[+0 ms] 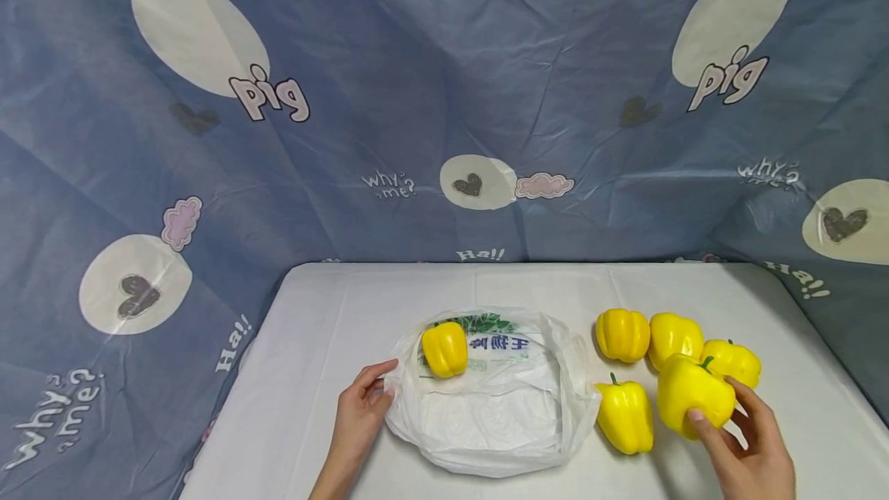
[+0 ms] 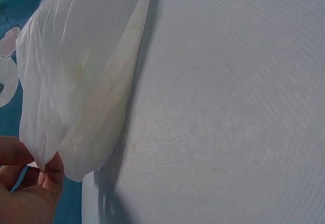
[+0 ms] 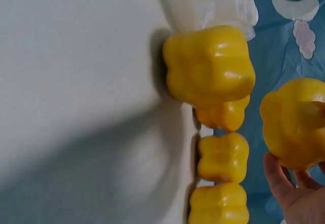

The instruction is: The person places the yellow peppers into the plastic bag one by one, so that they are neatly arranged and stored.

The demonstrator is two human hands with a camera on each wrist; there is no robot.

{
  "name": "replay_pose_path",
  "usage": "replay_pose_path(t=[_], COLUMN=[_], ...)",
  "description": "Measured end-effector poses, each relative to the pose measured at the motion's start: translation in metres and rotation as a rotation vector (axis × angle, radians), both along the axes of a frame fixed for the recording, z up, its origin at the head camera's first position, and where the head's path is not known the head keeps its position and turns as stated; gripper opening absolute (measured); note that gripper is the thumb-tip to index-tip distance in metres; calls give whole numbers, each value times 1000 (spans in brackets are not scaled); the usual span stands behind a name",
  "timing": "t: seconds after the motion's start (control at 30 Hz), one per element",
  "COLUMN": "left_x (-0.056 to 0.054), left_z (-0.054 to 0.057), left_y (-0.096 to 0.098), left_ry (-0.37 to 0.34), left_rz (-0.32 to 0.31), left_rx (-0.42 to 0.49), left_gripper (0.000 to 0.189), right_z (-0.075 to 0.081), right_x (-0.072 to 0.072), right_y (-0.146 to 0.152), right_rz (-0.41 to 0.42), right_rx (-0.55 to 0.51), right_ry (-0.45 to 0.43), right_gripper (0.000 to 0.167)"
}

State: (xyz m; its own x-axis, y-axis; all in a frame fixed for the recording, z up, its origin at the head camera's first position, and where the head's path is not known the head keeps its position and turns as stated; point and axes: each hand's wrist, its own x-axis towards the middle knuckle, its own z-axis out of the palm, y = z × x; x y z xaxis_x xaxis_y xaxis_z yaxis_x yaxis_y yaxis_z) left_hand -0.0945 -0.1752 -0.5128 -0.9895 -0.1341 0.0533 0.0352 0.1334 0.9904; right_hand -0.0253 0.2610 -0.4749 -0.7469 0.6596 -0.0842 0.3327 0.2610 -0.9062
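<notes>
A white plastic bag [image 1: 496,415] lies spread on the table with its mouth facing up, printed with green leaves and blue characters. Inside it, at the far left, sits one yellow bell pepper [image 1: 444,349]. My left hand [image 1: 361,407] pinches the bag's left rim between thumb and fingers; the left wrist view shows the plastic [image 2: 76,82] hanging from that grip. Over on the right, my right hand [image 1: 753,438] holds another yellow bell pepper [image 1: 694,396], raised off the table, with its green stem up. In the right wrist view that pepper [image 3: 294,125] rests in the fingers.
Several more yellow peppers stand right of the bag: one near its right rim [image 1: 625,417], others in a row behind, such as the leftmost one [image 1: 623,335]. The white table [image 1: 278,423] ends at a blue printed cloth [image 1: 417,99] at the back and sides.
</notes>
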Motion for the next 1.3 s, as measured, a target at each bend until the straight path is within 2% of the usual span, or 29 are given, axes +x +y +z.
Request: replay_pose_path(t=[0.23,0.43,0.87,1.1,1.3], left_x=[1,1,1,1,3], left_z=[1,0,-1,0,1], left_y=[0,0,-1,-1,-1], left_ry=[-3,-7,-2,-7,-10], left_rz=[0,2,-1,-4,-4], left_rx=[-4,-6,2,2,-5], left_gripper=[44,44,43,43,43], right_z=[8,13,17,18,17], right_x=[-2,-4,-8,-9,-12], right_y=[-12,-23,-39,-48,-55], right_rz=[44,125,346,447,491], right_rx=[-14,15,136,151,169], right_ry=[105,164,109,150,183], right_gripper=[67,68,67,66,66])
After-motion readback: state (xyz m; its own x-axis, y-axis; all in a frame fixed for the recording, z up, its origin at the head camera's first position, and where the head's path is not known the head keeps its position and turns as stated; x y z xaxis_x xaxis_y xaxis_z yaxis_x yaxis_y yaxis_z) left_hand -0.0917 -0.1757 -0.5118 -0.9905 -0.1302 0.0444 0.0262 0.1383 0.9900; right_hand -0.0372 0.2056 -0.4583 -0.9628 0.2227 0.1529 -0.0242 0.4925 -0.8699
